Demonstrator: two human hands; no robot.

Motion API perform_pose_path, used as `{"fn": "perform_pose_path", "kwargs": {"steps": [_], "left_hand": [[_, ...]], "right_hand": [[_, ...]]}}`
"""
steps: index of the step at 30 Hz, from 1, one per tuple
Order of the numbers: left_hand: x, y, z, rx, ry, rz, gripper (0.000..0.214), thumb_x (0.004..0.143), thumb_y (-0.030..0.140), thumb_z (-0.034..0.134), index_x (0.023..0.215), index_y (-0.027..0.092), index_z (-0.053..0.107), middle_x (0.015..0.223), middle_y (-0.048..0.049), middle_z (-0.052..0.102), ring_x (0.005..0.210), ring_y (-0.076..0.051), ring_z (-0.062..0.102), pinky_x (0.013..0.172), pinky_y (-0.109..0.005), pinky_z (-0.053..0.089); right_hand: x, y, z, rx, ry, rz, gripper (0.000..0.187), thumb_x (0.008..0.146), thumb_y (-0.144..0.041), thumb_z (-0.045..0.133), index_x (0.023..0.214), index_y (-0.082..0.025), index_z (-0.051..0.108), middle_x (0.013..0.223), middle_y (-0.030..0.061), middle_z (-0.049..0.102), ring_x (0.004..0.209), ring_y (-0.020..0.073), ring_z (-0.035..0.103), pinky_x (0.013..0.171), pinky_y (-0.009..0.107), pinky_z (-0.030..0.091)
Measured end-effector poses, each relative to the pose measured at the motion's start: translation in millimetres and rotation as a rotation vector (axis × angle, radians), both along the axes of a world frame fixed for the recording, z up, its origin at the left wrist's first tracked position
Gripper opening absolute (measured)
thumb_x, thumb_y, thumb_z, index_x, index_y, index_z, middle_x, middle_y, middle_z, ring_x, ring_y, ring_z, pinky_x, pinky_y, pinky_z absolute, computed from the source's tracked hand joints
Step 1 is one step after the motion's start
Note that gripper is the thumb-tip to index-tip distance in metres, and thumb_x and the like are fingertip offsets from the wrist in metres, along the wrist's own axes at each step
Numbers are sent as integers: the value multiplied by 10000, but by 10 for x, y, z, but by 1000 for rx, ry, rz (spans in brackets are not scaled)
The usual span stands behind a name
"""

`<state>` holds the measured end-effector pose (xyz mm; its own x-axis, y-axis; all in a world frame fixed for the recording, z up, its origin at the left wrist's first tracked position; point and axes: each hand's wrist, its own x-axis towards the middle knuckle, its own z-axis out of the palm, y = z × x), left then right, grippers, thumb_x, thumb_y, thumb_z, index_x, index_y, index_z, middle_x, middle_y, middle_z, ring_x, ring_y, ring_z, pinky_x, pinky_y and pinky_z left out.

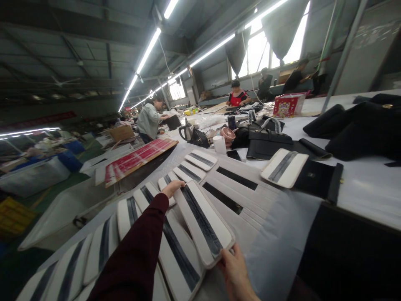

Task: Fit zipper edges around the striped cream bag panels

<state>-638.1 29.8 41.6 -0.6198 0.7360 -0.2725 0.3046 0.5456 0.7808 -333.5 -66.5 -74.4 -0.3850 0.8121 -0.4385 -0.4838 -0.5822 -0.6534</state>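
A long white padded panel (203, 221) with a dark stripe down its middle lies tilted above a row of like panels (178, 251). My left hand (173, 187), in a dark red sleeve, grips its far end. My right hand (233, 269) holds its near corner, thumb on top. Several more striped panels (200, 159) overlap in a line running away along the white table (360, 188).
Black bags (266, 144), a kettle (187, 131), a white cup (219, 144), a pink fan (227, 134) and a red box (286, 105) stand farther back. One striped panel (284, 167) rests on a black piece at right. Other people work at distant tables. A red-striped board (138, 159) lies left.
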Motion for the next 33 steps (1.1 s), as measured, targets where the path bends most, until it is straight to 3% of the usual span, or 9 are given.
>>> {"fn": "perform_pose_path", "kwargs": {"steps": [3, 9, 12, 14, 18, 23, 26, 28, 33], "left_hand": [[34, 51, 248, 49, -114, -31, 308, 931, 346, 606, 1166, 147, 594, 1127, -81, 630, 937, -197, 639, 796, -387, 569], [317, 70, 926, 320, -360, -167, 308, 901, 249, 625, 1187, 151, 568, 1020, -60, 653, 788, -148, 644, 687, -290, 556], [649, 0, 1234, 450, -548, -358, 416, 841, 238, 642, 1237, 149, 551, 986, -93, 682, 795, -166, 677, 706, -266, 552], [941, -33, 1331, 518, -650, -469, 456, 838, 305, 633, 1257, 149, 538, 1008, -120, 689, 865, -200, 692, 743, -282, 558], [1592, -11, 1324, 571, -777, -606, 481, 842, 417, 628, 1239, 159, 542, 1049, -134, 695, 904, -256, 699, 750, -349, 577], [2379, -64, 1349, 564, -696, -602, 510, 810, 456, 717, 1205, 163, 584, 974, -101, 723, 801, -250, 704, 626, -313, 577], [2979, -232, 1358, 543, -650, -647, 543, 757, 390, 794, 1200, 136, 607, 993, -111, 727, 854, -253, 700, 706, -313, 582], [3483, -362, 1305, 525, -756, -720, 531, 788, 423, 754, 1217, 146, 607, 1084, -127, 711, 937, -267, 688, 768, -336, 577], [4861, -624, 1121, 440, -1099, -773, 526, 709, 215, 732, 1217, 191, 598, 1068, -92, 711, 875, -234, 684, 758, -318, 563]], "right_hand": [[43, 61, 256, 12, 48, -80, 555, 537, -176, 681, 1076, -190, 553, 903, 31, 735, 892, 248, 686, 773, 315, 548], [428, 271, 860, 41, 120, -139, 609, 495, -130, 596, 1098, -203, 566, 843, -16, 718, 706, 168, 636, 592, 232, 491], [769, 243, 877, -42, 122, -174, 595, 449, -108, 576, 1035, -213, 578, 756, -33, 699, 603, 147, 591, 532, 223, 459], [970, 176, 801, -120, 131, -202, 548, 417, -98, 578, 952, -217, 582, 649, -54, 658, 541, 143, 563, 495, 222, 437], [1170, 101, 796, -154, 235, -258, 355, 416, -67, 611, 737, -204, 546, 594, -57, 619, 565, 133, 581, 526, 213, 456], [1430, 202, 1226, 85, 304, -298, 331, 503, -74, 627, 812, -192, 622, 766, -17, 690, 661, 139, 603, 617, 239, 497], [1859, 188, 1450, 225, 224, -368, 368, 538, -134, 648, 901, -196, 659, 850, 21, 714, 735, 184, 631, 666, 290, 514], [2226, 96, 1521, 274, 167, -444, 383, 552, -163, 670, 934, -200, 669, 915, 41, 724, 799, 209, 645, 696, 310, 516], [3174, -410, 1449, 238, 190, -578, 291, 517, -133, 704, 803, -184, 693, 842, 43, 730, 725, 188, 636, 660, 287, 487]]}}
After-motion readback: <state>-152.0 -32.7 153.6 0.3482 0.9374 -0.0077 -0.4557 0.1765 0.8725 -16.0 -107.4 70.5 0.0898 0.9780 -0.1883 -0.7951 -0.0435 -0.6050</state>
